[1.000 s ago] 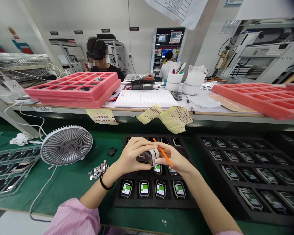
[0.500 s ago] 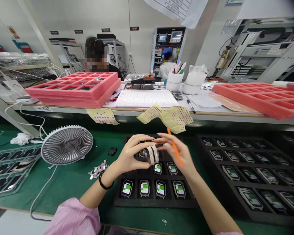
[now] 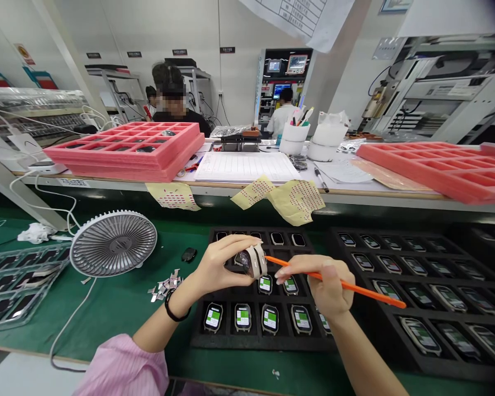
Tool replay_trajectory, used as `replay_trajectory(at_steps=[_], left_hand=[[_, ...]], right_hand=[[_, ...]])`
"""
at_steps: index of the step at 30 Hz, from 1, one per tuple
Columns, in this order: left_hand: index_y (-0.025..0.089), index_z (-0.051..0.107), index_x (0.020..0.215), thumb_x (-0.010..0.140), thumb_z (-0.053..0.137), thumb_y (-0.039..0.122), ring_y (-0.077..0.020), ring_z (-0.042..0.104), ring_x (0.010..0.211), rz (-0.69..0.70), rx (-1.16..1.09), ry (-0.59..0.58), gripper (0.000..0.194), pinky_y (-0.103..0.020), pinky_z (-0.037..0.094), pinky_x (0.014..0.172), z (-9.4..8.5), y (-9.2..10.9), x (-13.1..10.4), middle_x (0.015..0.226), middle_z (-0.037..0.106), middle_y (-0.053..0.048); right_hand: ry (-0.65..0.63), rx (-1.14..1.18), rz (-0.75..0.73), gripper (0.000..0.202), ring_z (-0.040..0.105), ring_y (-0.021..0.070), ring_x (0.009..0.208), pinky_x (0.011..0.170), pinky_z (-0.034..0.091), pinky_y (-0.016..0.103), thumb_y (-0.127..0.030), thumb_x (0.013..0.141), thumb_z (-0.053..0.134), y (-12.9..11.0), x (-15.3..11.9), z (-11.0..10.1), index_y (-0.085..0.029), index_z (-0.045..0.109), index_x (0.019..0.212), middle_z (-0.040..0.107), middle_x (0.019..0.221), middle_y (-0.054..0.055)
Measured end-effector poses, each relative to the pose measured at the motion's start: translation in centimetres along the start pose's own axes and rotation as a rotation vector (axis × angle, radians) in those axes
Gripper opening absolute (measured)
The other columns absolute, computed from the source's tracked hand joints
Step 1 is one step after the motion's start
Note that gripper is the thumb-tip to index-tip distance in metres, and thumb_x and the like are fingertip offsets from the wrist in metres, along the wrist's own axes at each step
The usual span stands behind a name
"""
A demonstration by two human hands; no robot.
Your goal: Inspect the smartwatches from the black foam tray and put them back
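Note:
My left hand [image 3: 219, 264] is closed around two pale-rimmed smartwatch cases [image 3: 257, 260], held edge-up and side by side above the black foam tray [image 3: 247, 342]. A slim orange stick [image 3: 365, 293] lies in my right hand [image 3: 329, 282], pinched between thumb and fingers. Its thin tip is at the right edge of the watch cases; whether it touches them I cannot tell. Below my hands, several smartwatches [image 3: 270, 319] with lit green-and-white screens sit in the tray's compartments. The tray's middle is partly hidden by my hands.
A second black tray [image 3: 396, 335] of watches lies to the right. On the left are a round fan [image 3: 114, 243], small silver pieces [image 3: 165, 286], a dark watch-like piece [image 3: 188, 254] and a clear tray [image 3: 25, 291]. A shelf edge [image 3: 214, 188] crosses ahead, carrying red foam trays [image 3: 148, 159].
My right hand has moved down and right, turning the orange stick from steep to nearly level, its tip now at the watch cases. My left hand keeps its hold. A person behind has shifted.

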State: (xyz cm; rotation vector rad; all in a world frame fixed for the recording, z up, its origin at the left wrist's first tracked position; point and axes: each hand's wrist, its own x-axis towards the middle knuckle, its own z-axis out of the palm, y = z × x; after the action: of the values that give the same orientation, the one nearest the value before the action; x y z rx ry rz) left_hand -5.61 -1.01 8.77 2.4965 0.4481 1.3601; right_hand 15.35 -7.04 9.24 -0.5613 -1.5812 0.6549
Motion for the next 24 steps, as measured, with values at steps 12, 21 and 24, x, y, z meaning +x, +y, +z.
replay_trajectory(at_steps=[12,21,24], left_hand=[[0.018,0.058,0.118,0.063,0.067,0.004,-0.0229,0.064,0.097,-0.04,0.004,0.023,0.057,-0.034,0.055,0.085,0.27,-0.48,-0.12,0.111,0.064,-0.011],[0.018,0.059,0.117,0.061,0.068,0.004,-0.0228,0.064,0.097,-0.075,-0.036,0.014,0.059,-0.034,0.054,0.085,0.48,0.15,0.18,0.111,0.065,-0.009],[0.018,0.06,0.117,0.059,0.068,0.003,-0.0226,0.064,0.097,-0.07,-0.036,0.019,0.06,-0.033,0.054,0.086,0.53,0.18,0.16,0.111,0.065,-0.01]], right_hand=[[0.041,-0.093,0.071,0.05,0.065,0.014,0.061,0.058,0.051,0.027,-0.025,0.1,0.028,-0.02,0.01,0.77,-0.021,0.076,0.085,0.071,0.067,0.002],[-0.043,-0.033,0.053,0.046,0.067,0.0152,0.063,0.06,0.053,0.028,-0.024,0.099,0.03,-0.45,-0.02,0.57,-0.021,0.075,0.089,0.071,0.07,0.002],[-0.044,-0.051,0.061,0.045,0.067,0.0152,0.063,0.06,0.053,0.028,-0.024,0.099,0.031,-0.4,-0.06,0.61,-0.021,0.075,0.089,0.071,0.07,0.002]])
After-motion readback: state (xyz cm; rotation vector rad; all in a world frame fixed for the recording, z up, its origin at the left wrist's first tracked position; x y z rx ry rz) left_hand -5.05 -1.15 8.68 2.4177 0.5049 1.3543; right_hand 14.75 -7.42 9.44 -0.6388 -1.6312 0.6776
